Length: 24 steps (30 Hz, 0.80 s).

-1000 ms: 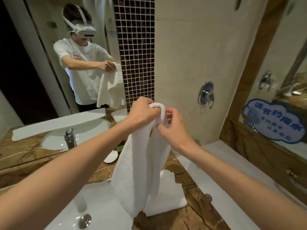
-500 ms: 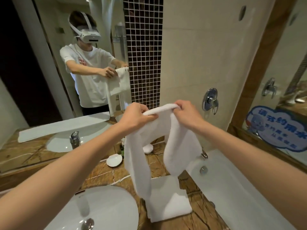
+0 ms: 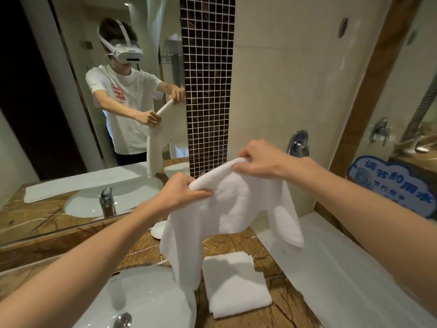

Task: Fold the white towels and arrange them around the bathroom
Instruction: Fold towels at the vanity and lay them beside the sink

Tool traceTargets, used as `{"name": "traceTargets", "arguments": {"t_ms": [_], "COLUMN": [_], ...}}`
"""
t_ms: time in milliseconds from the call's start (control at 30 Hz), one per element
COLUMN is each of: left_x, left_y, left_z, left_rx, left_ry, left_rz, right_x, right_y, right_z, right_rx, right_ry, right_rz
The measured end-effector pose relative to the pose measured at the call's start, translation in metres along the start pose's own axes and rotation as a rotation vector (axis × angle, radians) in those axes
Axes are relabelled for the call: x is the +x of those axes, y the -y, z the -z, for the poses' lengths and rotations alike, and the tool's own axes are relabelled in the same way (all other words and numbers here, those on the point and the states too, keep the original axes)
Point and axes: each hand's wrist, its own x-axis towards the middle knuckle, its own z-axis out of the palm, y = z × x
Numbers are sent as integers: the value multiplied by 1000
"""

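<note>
The left hand point(image 3: 182, 192) and right hand point(image 3: 257, 159) have drawn apart, their fingers point(image 3: 199, 194) pinching the towel point(image 3: 236, 204) by its top edge. It now hangs spread above the folded towel point(image 3: 236, 285) on the worktop point(image 3: 224, 240), ready for folding.

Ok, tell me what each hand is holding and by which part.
Both grip one white towel along its upper edge: the left hand pinches the lower, nearer end, the right hand the higher, farther end. The rest hangs down.

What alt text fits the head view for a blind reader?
The left hand and right hand grip the edge of a white terry towel, spread above a brown marble counter where a folded white towel lies beside a white sink.
</note>
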Motion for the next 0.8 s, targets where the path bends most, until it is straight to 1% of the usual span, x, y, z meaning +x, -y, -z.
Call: {"name": "traceTargets", "arguments": {"t_ms": [67, 133, 300, 400, 667, 800], "left_x": [-5, -11, -26, -35, -51, -64], "left_y": [4, 7, 22, 32, 53, 61], "left_z": [0, -2, -13, -18, 15, 30], "left_rx": [-68, -130, -168, -190, -33, -1], "left_ry": [6, 72, 146, 175, 171, 182], "left_rz": [27, 39, 77, 88, 98, 71], "right_x": [0, 0, 2, 0, -14, -22], "right_y": [0, 1, 7, 9, 1, 3], "right_z": [-1, 1, 8, 9, 1, -12], "right_rx": [-7, -1, 4, -7, -31, -128], "right_ry": [-18, -33, -102, -91, -25, 38], "right_rz": [23, 42, 65, 75, 59, 92]}}
